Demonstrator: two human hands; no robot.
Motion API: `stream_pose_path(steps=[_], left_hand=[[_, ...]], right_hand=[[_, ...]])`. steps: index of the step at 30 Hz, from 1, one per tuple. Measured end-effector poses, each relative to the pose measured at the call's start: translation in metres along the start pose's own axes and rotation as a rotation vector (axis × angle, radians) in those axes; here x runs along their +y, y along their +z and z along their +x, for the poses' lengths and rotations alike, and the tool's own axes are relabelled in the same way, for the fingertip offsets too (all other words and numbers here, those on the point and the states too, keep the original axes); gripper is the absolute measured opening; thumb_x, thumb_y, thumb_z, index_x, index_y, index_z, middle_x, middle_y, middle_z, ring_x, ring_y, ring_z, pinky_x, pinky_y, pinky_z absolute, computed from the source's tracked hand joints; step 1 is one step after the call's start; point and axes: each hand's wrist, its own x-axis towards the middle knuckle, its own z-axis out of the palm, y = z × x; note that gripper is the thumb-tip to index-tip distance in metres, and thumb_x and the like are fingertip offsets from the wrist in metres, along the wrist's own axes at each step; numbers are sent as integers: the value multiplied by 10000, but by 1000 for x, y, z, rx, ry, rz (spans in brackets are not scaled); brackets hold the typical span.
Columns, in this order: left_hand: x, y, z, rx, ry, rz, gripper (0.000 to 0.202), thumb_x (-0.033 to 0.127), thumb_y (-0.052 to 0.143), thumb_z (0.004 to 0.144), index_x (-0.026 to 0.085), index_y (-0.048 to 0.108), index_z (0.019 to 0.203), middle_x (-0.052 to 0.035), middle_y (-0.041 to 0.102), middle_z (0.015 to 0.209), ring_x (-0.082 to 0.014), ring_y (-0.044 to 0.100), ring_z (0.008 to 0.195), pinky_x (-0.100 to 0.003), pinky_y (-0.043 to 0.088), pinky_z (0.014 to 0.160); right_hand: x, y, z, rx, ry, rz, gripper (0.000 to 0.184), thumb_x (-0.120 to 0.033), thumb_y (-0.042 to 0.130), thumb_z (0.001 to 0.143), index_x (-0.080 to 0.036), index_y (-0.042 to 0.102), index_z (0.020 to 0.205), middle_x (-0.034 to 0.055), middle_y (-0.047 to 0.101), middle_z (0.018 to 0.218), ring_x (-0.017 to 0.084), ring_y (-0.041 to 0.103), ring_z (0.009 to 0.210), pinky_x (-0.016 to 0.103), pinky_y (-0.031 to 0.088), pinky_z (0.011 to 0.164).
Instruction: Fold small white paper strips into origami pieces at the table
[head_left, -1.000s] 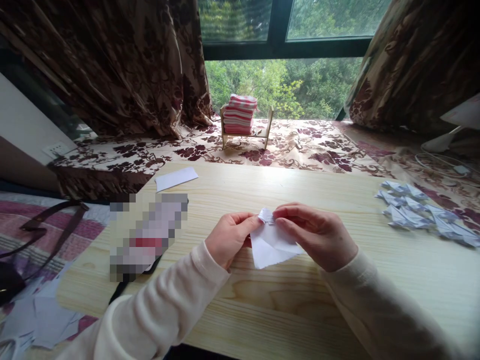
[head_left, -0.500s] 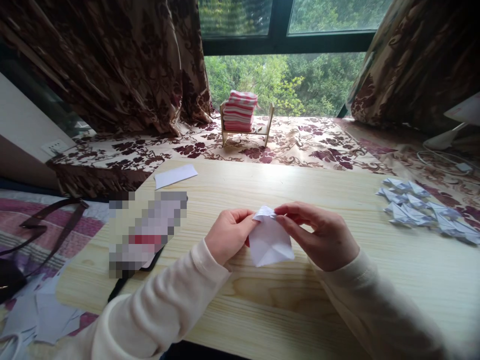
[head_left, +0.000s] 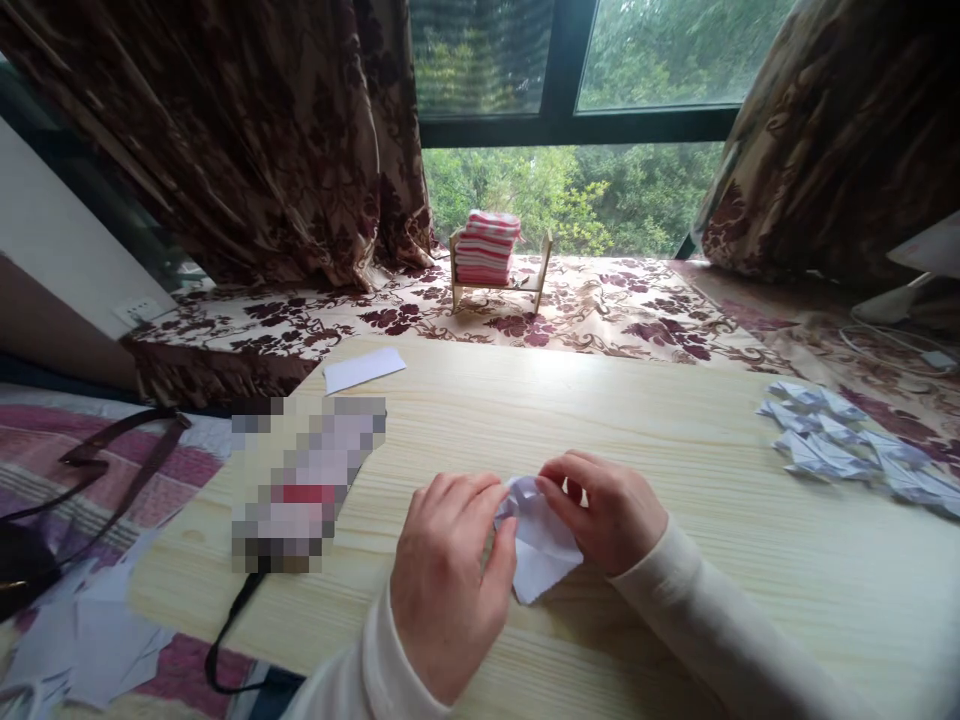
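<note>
A small white piece of paper (head_left: pixel 546 556), partly folded and creased, is low over the wooden table between my hands; whether it rests on the surface I cannot tell. My left hand (head_left: pixel 454 580) grips its upper left edge, the thumb in front and the fingers curled above. At the upper right edge, my right hand (head_left: pixel 609 512) pinches the paper between thumb and fingers. The folded top of the paper is partly hidden by my fingertips.
Several folded paper pieces (head_left: pixel 825 440) lie at the table's right. A flat paper strip (head_left: pixel 365 370) sits at the far left edge, near a blurred-out item (head_left: pixel 307 490) with a black strap. Loose sheets (head_left: pixel 105 640) are at lower left. A rack of striped cloths (head_left: pixel 487 247) stands by the window.
Both hands and the paper have come lower, toward the table. My left hand has turned so its back shows, fingers over the paper's top edge. The view has tilted slightly upward.
</note>
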Motion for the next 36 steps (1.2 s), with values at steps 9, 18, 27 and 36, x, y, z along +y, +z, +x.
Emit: stream_pose_path(steps=[9,18,27,36], left_hand=[[21,7,-33,-163,-59,197,384,282,518,840,132,551,1192,-161,565,1255,-314,517,1084,-489,459,885],[24,15,-23,-304,-98,261,448,387,523,837,221,533,1253,-112,543,1291,-313,475,1123,-542,388,944],[30,28,-25,-330,-160,309,502,477,424,872,266,471,1325,-128,482,1349,-335,406,1221,-626,230,1031],[29,28,-22,-297,-145,325,468,433,402,891,184,526,1267,-118,519,1316,-312,436,1178,-615,216,1046]], right_hand=[[-2,-1,-1,-35,8,28,198,-260,503,834,-184,628,701,10,604,645,112,506,508,234,391,512],[-5,-7,1,-85,24,63,235,-289,485,827,-187,629,673,13,610,622,111,514,499,227,398,493],[-4,-10,4,-97,79,61,252,-299,485,802,-178,634,638,19,621,560,118,511,471,231,391,469],[-1,-10,8,-94,77,145,254,-306,505,806,-167,650,651,2,618,529,108,517,461,214,404,448]])
